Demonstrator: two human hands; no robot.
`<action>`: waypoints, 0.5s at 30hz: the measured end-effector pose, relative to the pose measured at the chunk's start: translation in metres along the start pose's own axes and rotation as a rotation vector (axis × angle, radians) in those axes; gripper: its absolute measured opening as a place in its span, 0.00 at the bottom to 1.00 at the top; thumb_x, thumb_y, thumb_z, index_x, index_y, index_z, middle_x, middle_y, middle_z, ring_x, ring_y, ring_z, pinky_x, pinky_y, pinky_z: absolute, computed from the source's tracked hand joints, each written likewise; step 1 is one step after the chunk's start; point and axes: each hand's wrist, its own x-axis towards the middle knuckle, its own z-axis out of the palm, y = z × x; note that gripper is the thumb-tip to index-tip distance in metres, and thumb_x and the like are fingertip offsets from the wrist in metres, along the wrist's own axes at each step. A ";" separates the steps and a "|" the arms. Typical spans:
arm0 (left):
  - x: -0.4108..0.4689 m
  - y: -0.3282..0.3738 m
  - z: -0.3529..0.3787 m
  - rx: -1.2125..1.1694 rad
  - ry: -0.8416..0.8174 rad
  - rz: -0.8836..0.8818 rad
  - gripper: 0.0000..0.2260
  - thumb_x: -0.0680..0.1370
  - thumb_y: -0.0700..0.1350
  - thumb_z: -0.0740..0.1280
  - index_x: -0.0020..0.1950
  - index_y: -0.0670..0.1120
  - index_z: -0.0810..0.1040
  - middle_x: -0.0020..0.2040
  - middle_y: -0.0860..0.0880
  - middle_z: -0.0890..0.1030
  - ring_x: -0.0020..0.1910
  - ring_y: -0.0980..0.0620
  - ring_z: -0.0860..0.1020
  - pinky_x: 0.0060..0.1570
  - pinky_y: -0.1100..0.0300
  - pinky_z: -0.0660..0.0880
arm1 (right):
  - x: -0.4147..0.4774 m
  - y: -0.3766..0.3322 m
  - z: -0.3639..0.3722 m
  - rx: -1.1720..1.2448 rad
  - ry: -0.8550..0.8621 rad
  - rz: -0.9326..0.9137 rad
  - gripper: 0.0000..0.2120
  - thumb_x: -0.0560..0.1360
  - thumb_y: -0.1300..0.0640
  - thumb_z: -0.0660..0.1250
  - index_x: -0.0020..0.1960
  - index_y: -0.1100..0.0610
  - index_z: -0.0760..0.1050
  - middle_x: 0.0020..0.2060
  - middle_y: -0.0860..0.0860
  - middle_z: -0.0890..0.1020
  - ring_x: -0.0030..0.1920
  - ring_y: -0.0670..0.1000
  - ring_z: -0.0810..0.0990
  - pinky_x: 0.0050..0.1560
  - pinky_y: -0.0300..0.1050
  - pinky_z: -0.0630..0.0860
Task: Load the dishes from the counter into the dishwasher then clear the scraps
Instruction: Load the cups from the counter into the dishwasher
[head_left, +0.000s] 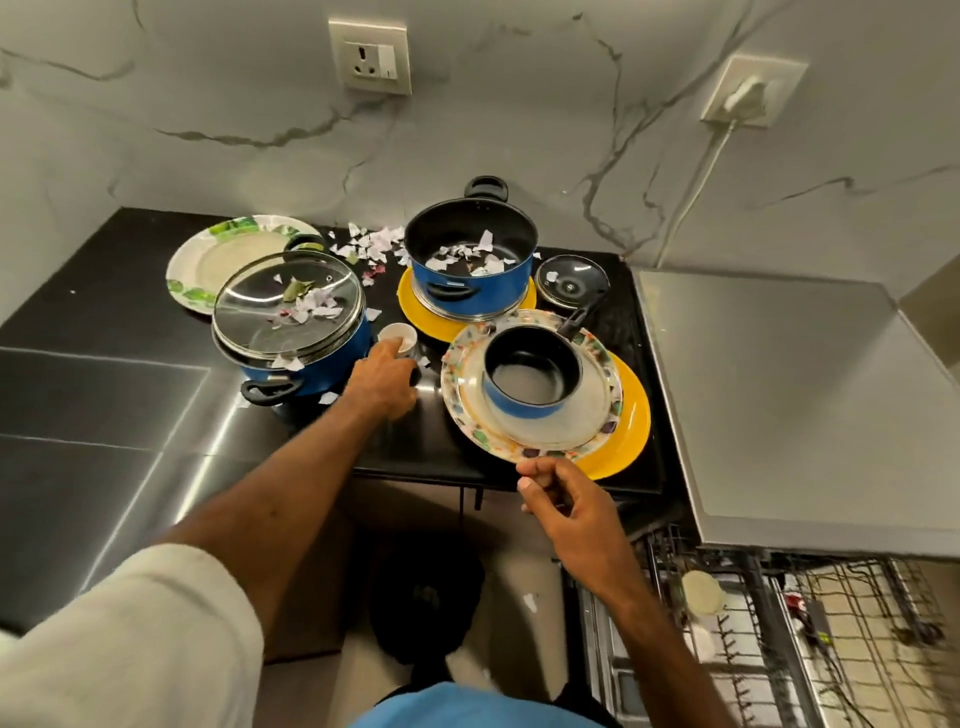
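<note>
My left hand reaches over the black counter and its fingers curl round a small white cup between the two blue pots. My right hand sits with curled fingers at the near rim of a patterned plate; whether it pinches the rim is unclear. That plate carries a small blue saucepan and lies on a yellow plate. A blue pot with a glass lid stands at the left. An open blue pot sits on another yellow plate. Paper scraps litter the counter, lid and open pot.
A green-leaf paper plate lies at the back left, and a small glass lid at the back right. The open dishwasher rack is at the lower right with a pale round dish in it. A grey countertop lies above it.
</note>
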 end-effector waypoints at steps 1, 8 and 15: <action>0.007 -0.002 0.000 0.042 -0.028 0.012 0.25 0.78 0.51 0.70 0.75 0.49 0.72 0.81 0.45 0.57 0.80 0.42 0.55 0.75 0.40 0.59 | -0.002 -0.001 0.001 0.003 0.008 0.006 0.06 0.81 0.53 0.72 0.57 0.46 0.81 0.46 0.46 0.86 0.47 0.48 0.85 0.52 0.46 0.84; 0.038 -0.012 0.008 0.126 -0.012 0.045 0.21 0.78 0.48 0.69 0.71 0.48 0.76 0.73 0.45 0.70 0.74 0.43 0.66 0.73 0.43 0.62 | -0.002 0.003 0.003 -0.031 0.017 0.063 0.07 0.81 0.52 0.71 0.57 0.43 0.82 0.47 0.43 0.86 0.48 0.48 0.85 0.51 0.46 0.84; 0.020 -0.013 0.005 -0.218 0.240 0.071 0.11 0.77 0.41 0.70 0.58 0.50 0.86 0.59 0.48 0.84 0.58 0.47 0.80 0.63 0.48 0.76 | 0.015 -0.004 0.015 -0.001 -0.024 0.043 0.08 0.81 0.51 0.71 0.59 0.42 0.81 0.48 0.47 0.84 0.49 0.52 0.84 0.54 0.53 0.84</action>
